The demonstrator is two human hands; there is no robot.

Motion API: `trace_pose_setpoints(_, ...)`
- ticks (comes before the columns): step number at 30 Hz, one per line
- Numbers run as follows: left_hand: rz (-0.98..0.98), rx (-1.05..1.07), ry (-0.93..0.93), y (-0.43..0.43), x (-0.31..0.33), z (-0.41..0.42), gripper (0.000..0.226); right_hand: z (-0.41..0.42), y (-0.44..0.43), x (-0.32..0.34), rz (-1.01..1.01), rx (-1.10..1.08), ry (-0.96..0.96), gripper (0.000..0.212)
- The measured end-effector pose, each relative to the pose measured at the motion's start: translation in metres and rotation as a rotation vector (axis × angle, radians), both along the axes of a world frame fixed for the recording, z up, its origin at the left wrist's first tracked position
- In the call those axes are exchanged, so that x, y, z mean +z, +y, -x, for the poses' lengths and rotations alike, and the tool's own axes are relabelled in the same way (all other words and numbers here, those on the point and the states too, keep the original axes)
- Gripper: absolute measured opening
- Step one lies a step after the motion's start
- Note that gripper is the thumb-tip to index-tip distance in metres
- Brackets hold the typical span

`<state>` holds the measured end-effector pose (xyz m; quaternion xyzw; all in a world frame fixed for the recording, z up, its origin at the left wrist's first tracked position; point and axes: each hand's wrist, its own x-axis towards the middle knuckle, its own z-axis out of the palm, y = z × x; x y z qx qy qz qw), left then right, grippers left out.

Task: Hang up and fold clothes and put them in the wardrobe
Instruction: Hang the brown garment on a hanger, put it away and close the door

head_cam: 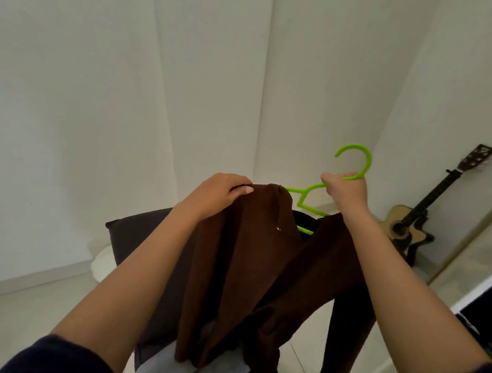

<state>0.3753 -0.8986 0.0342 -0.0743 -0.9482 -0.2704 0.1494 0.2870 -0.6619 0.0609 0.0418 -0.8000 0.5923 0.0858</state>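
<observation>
— Where was the garment?

— The brown top [251,261] hung between the two hands. The left hand [221,193] pinched one shoulder, fingers closed over the cloth's top edge; the right hand [345,189] was clenched round the neck of the green hanger [355,161], just below its hook.

— Was the hanger inside the top?

— Its far arm ran under the cloth below the right fingers; the near arm showed bare beside the left fingertips. How deep it sat, I couldn't tell.

— So, doing it well?

— I'd judge: keep the hanger steady, draw the pinched shoulder over the bare arm, then level both sides before hanging.
</observation>
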Motion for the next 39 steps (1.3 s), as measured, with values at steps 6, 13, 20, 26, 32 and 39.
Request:
trace_pose_setpoints(6, -0.327, -0.174, 0.01, 0.081, 0.057, 0.023, 0.021, 0.009, 0.082, 0.057, 0.006, -0.074, 0.117, 0.044)
trace_pose_setpoints(13, -0.304, -0.406, 0.02, 0.201, 0.09, 0.05, 0.021, 0.002, 0.17, 0.067, -0.101, -0.139, 0.174, 0.033)
trace_pose_setpoints(20, -0.239, -0.259, 0.083, 0.266, 0.062, 0.076, 0.041, -0.019, 0.295, 0.072, 0.068, -0.444, 0.18, 0.039)
trace_pose_setpoints(26, -0.436, -0.24, -0.091, 0.327, 0.025, 0.085, 0.026, -0.05, 0.375, 0.065, 0.164, -0.658, 0.162, 0.031)
trace_pose_setpoints(32, -0.583, -0.179, 0.071, 0.387, 0.025, 0.09, 0.014, -0.081, 0.438, 0.052, 0.198, -0.75, 0.133, 0.041)
trace_pose_setpoints(39, -0.47, -0.219, 0.08, 0.443, 0.039, 0.103, 0.01, -0.106, 0.483, 0.034, 0.197, -0.722, 0.038, 0.04)
